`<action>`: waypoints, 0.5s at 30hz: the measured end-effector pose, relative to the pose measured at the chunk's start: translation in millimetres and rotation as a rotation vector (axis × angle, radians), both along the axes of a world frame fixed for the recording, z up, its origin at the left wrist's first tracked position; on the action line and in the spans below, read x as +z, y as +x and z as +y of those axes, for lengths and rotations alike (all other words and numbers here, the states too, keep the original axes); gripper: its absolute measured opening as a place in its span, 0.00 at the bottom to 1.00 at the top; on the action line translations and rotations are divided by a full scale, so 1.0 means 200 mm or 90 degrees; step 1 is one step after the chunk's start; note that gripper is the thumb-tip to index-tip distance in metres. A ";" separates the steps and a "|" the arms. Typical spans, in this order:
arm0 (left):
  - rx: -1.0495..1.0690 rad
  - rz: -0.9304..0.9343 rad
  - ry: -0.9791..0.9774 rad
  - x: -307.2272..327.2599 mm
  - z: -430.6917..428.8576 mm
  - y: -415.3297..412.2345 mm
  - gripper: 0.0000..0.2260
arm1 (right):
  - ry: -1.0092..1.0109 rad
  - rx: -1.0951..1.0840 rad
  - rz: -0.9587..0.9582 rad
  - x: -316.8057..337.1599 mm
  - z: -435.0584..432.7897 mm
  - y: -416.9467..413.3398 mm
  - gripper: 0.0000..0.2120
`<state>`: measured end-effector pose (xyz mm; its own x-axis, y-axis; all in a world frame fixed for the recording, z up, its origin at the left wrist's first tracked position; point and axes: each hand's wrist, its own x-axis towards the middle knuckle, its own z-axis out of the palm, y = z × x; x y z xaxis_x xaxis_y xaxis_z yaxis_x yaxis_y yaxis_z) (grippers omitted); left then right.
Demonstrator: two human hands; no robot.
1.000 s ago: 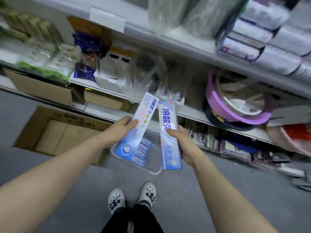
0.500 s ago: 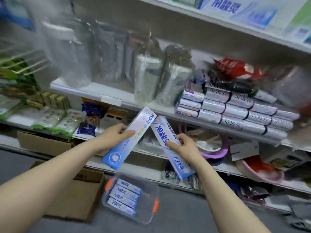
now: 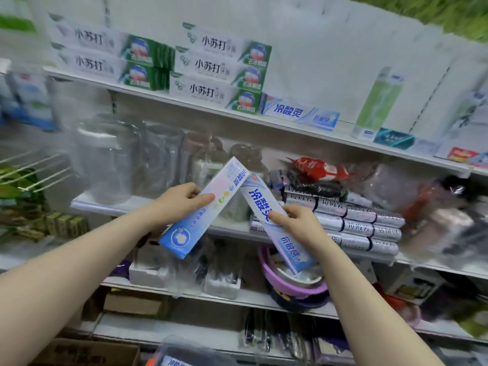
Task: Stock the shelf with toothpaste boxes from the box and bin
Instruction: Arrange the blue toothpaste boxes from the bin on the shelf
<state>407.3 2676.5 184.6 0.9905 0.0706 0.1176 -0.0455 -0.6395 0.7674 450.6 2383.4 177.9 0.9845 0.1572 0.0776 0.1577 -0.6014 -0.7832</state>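
Bottom edge: the bin (image 3: 190, 355), blurred. Centre frame, the left hand (image 3: 179, 204) grips one toothpaste box (image 3: 195, 223) and the right hand (image 3: 298, 225) grips a second box (image 3: 289, 247), top ends together. Behind, upper centre, the shelf (image 3: 317, 132) carries a matching blue carton (image 3: 298, 114).

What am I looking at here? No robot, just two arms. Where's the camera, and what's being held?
There is no machine here. A person works with bare hands, and the single picture comes from a wide-angle camera worn on their head, looking forward and down, so the edges bend.

The left hand grips the left toothpaste box, and the right hand grips the right toothpaste box. Both boxes are tilted, with their top ends close together.

In front stand store shelves. The upper shelf carries green-and-white boxes and a blue shelf box with the same lettering as the right one.

At the bottom edge, partly cut off, are a cardboard box and a clear bin.
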 end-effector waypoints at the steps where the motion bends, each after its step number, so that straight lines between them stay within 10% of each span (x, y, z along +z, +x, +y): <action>1: -0.001 -0.006 -0.004 0.04 -0.01 0.00 0.17 | -0.013 -0.002 -0.018 0.04 -0.01 0.00 0.16; 15: -0.010 -0.136 -0.043 0.59 -0.14 0.17 0.17 | -0.089 -0.076 -0.279 0.87 -0.11 0.21 0.19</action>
